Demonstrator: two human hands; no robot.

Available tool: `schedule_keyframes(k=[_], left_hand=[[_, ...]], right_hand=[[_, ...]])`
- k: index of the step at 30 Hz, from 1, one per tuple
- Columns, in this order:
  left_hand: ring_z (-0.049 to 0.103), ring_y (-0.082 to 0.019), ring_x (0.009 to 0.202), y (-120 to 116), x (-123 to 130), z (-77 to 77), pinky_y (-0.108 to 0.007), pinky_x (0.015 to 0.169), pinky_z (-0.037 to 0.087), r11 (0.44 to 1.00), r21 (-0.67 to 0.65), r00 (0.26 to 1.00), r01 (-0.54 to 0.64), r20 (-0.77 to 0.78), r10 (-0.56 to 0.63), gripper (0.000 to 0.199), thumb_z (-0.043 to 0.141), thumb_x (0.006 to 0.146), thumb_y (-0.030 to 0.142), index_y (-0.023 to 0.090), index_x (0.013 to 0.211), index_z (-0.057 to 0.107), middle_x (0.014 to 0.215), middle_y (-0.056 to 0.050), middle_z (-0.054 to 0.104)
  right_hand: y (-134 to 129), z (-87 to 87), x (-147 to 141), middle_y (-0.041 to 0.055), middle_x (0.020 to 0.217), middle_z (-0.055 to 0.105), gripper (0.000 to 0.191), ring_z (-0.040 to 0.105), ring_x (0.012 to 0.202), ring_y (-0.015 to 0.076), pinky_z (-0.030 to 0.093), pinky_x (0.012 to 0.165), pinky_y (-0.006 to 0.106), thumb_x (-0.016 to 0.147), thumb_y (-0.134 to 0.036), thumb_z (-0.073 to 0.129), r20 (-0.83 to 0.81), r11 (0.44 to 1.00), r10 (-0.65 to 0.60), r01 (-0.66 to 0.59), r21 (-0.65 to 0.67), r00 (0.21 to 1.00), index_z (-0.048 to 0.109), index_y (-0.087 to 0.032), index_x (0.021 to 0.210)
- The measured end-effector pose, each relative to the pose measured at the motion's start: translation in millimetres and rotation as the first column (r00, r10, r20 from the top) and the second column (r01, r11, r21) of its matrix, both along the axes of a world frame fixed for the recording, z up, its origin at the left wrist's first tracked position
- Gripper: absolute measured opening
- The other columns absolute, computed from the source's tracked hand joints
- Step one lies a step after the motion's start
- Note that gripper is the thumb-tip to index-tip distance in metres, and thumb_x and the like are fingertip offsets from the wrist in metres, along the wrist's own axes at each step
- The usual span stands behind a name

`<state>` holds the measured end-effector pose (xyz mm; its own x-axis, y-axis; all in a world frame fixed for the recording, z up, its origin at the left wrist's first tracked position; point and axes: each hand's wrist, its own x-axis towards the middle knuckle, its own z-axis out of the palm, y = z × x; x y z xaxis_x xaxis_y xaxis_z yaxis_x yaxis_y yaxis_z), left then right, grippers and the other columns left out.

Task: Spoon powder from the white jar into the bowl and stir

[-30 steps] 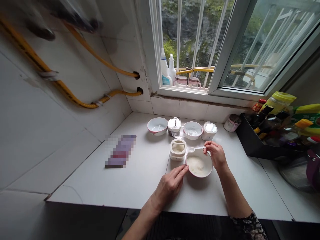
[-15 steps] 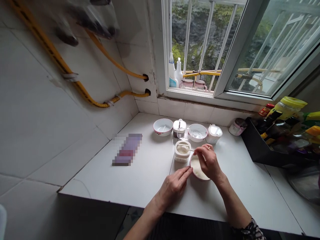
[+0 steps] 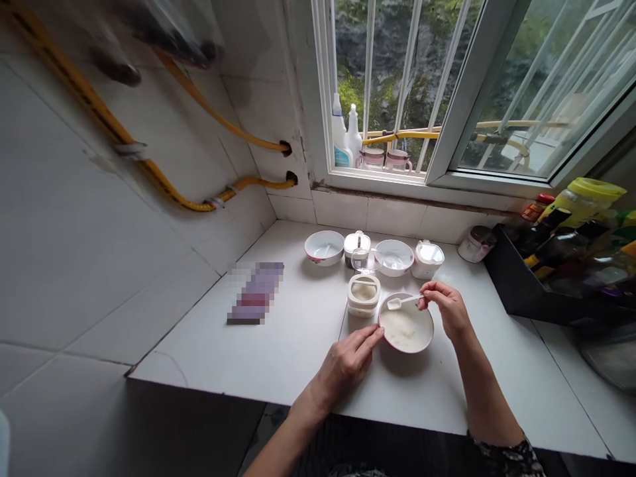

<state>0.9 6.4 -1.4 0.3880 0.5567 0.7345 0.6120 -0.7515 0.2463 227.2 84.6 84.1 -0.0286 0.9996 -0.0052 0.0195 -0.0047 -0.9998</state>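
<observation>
My right hand (image 3: 448, 310) pinches the handle of a small white spoon (image 3: 397, 303), whose scoop is over the far left part of a bowl (image 3: 431, 324). The bowl has a pinkish rim and holds a pale, whitish powder or fine grain (image 3: 405, 331). At the bowl's left rim, my left hand (image 3: 350, 358) steadies it with fingers together; the thumb is partly hidden. Just behind and left of the bowl stands an uncovered cream seasoning jar (image 3: 364, 308), with pale contents inside and its clear lid tipped back.
Along the back stand a floral bowl (image 3: 324, 260) with a white spoon, a jar with dark contents (image 3: 356, 254), another bowl (image 3: 394, 266) and a lidded white jar (image 3: 427, 260). A black bin (image 3: 517, 285) of bottles is at right. A blurred purple item (image 3: 261, 295) lies left.
My right hand has moved right with the spoon, from the seasoning jar to above the bowl. My left hand stays at the bowl's rim. The view has shifted slightly.
</observation>
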Motion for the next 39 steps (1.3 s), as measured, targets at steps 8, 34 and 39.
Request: schedule_keyframes(k=[8,34,39], left_hand=[[0.066,-0.021,0.111,-1.1,-1.1,0.8,-0.031,0.089,0.061,0.999,-0.033,1.000,0.016,0.002,-0.015,0.050,0.040,0.092,-0.001,0.013,0.139,0.049,0.121,-0.014,0.066],[0.067,-0.020,0.109,0.0,-0.4,-1.5,-0.030,0.087,0.062,1.000,-0.005,1.000,0.008,0.005,-0.008,0.050,0.040,0.092,-0.001,0.012,0.140,0.048,0.120,-0.015,0.067],[0.067,-0.021,0.109,-0.1,0.2,-0.6,-0.030,0.088,0.061,1.000,-0.006,1.000,0.015,0.009,-0.015,0.048,0.040,0.092,0.000,0.011,0.137,0.050,0.119,-0.015,0.067]], right_hand=[[-2.5,-8.8,-3.0,-0.0017,0.050,0.059,0.010,0.052,0.054,0.0152,0.042,0.061,0.029,0.069,-0.027,0.053,0.294,0.998,-0.005,-0.014,0.061,0.956,0.060,-0.020,0.065],[6.6,-5.4,-1.9,0.0015,0.046,0.059,0.011,0.052,0.051,0.0168,0.038,0.058,0.032,0.060,-0.029,0.065,-0.168,0.993,-0.002,-0.018,-0.120,0.986,0.064,-0.018,0.064],[4.4,-1.3,-22.5,0.0007,0.053,0.062,0.015,0.056,0.057,0.0179,0.034,0.057,0.030,0.065,-0.033,0.064,-0.163,0.995,-0.069,0.057,-0.077,0.984,0.061,-0.020,0.071]])
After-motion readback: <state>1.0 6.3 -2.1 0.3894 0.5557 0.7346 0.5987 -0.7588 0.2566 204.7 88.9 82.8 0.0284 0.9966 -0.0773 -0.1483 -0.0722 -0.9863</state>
